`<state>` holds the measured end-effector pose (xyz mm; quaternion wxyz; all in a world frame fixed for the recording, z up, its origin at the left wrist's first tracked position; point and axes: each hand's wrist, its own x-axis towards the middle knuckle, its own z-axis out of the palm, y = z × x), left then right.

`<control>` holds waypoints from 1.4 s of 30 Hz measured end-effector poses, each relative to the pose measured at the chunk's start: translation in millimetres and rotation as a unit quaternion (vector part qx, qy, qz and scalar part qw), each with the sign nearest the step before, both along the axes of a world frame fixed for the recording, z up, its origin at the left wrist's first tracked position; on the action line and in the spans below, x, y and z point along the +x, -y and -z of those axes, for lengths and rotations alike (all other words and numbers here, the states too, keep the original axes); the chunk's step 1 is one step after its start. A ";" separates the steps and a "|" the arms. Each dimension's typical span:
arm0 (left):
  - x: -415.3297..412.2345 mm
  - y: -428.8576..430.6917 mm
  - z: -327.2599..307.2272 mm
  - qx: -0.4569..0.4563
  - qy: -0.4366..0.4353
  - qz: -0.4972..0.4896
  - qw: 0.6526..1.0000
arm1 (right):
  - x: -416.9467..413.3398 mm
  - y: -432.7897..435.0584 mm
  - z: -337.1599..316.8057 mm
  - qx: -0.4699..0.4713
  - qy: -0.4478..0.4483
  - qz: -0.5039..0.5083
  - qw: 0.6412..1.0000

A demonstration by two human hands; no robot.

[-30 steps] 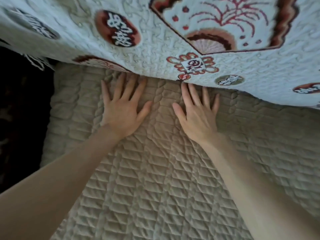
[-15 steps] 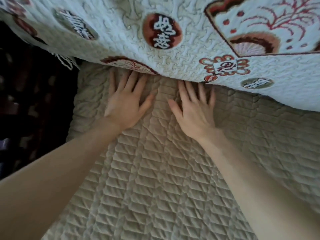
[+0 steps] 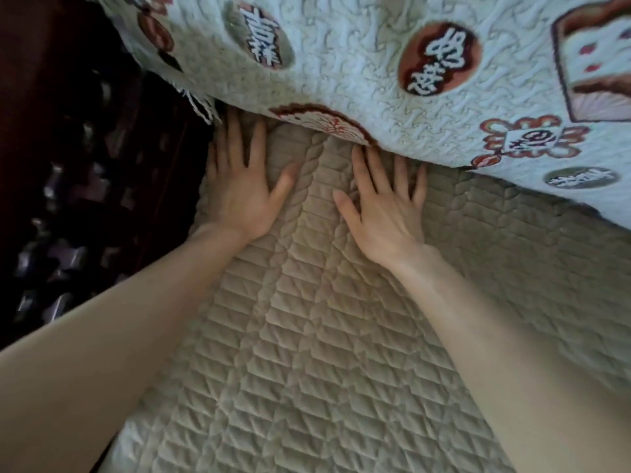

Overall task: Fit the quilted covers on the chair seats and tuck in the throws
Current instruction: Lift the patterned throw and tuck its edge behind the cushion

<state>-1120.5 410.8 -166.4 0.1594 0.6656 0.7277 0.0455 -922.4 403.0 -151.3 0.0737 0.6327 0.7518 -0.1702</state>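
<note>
On my feed both hands lie palm-down on the beige quilted cover (image 3: 307,336), which spreads over the seat from the centre of the view down to 6 o'clock and out toward 4 o'clock. The left hand (image 3: 239,199) sits at about 10 o'clock from centre, right at the cover's left edge. Its fingers (image 3: 257,145) are straight and spread apart, pointing toward 12 o'clock, and their tips reach the lower edge of the throw. Its thumb splays out toward 2 o'clock.

The right hand (image 3: 386,220) lies just right of centre, near the left hand but not touching it, with a strip of braided stitching between them. Its fingers are also straight and apart, holding nothing. The tips either touch the throw's hem or slip just under it; I cannot tell which.

The throw (image 3: 358,80) is white and textured, with red-brown medallions bearing white characters. It fills the view from 11 o'clock across to 3 o'clock and overhangs the back of the cover. A white fringe (image 3: 201,104) hangs from its corner at 10 o'clock, just above the left fingertips. At 9 o'clock, beside the cover, I see dark carved wood (image 3: 68,206), blurred. The forearms come in from 7 and 5 o'clock.
</note>
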 end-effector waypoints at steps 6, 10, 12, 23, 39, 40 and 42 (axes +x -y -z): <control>-14.1 -19.1 -0.2 -0.056 0.018 0.012 0.998 | -2.8 -14.1 4.6 -0.047 0.018 -0.015 0.999; -15.0 3.4 -1.7 -0.026 0.043 0.006 0.999 | -8.4 -10.7 4.3 -0.028 0.027 -0.004 0.999; -16.0 34.0 -2.7 -0.031 0.037 0.002 0.999 | -13.9 9.0 2.7 -0.008 0.017 -0.007 1.000; -24.7 61.7 -2.6 -0.073 0.088 -0.077 0.990 | -28.0 64.8 5.6 -0.002 0.008 -0.020 1.000; -18.7 -9.7 12.5 -0.026 0.117 -0.027 0.992 | -27.3 30.4 17.4 0.036 0.005 -0.048 0.998; -18.2 -10.6 14.1 -0.035 0.129 -0.038 0.990 | -28.1 32.1 18.5 0.042 0.009 -0.045 0.998; -21.0 -17.0 19.1 -0.052 0.149 -0.059 0.986 | -31.2 30.1 22.3 0.042 0.020 -0.043 0.998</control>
